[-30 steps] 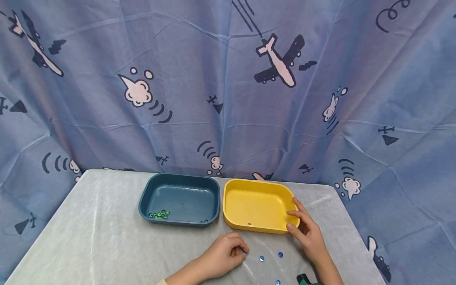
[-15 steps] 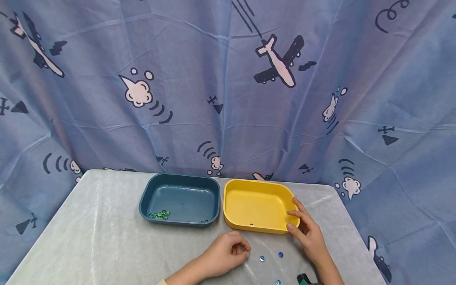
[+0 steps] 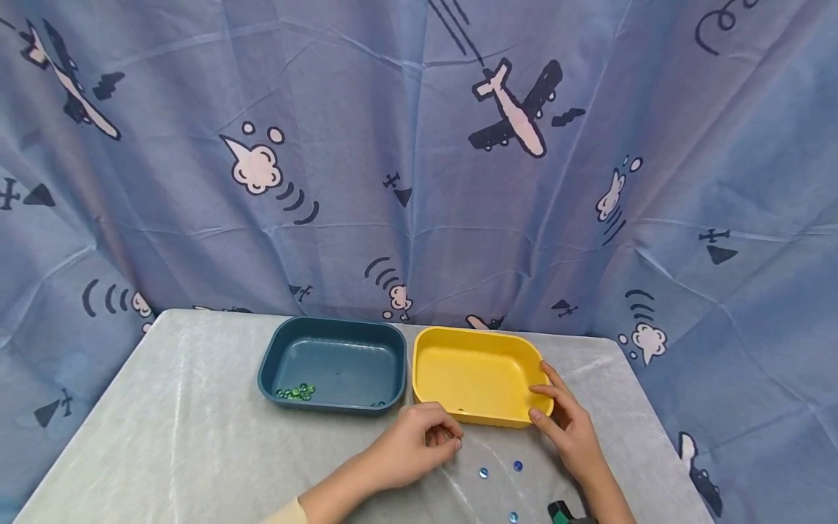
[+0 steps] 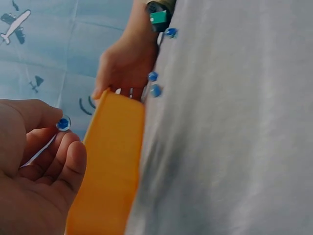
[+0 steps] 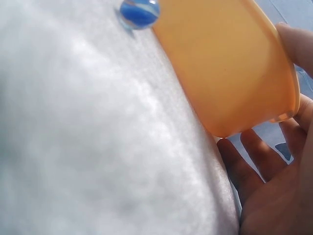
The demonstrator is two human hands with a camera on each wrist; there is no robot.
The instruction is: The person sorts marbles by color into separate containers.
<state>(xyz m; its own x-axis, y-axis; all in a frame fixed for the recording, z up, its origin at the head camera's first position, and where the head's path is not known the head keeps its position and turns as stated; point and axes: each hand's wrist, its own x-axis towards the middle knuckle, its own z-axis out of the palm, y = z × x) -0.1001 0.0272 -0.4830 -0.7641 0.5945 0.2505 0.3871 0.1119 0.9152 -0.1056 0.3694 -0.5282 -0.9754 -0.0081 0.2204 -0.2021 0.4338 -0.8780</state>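
Observation:
My left hand [image 3: 415, 444] is raised just in front of the yellow bin [image 3: 481, 371]. Between thumb and forefinger it pinches a clear glass marble with a blue core [image 4: 63, 123], which the head view hides. At the bin's front right corner, my right hand [image 3: 569, 429] grips the rim, some fingertips reaching over the edge. Three loose blue marbles, among them a pale blue one [image 3: 484, 472] and a darker one [image 3: 518, 466], lie on the cloth between the hands and nearer the front. A small dark spot shows at the yellow bin's front inner edge; its kind is unclear.
A dark blue bin [image 3: 334, 367] stands left of the yellow one, with several green marbles [image 3: 296, 392] in its front left corner and small dark pieces at front right. Pale cloth [image 3: 196, 437] covers the table. A patterned curtain [image 3: 340, 182] hangs behind.
My left hand has lifted off the cloth and moved forward towards the yellow bin, carrying the blue marble. The right hand keeps its grip on the rim.

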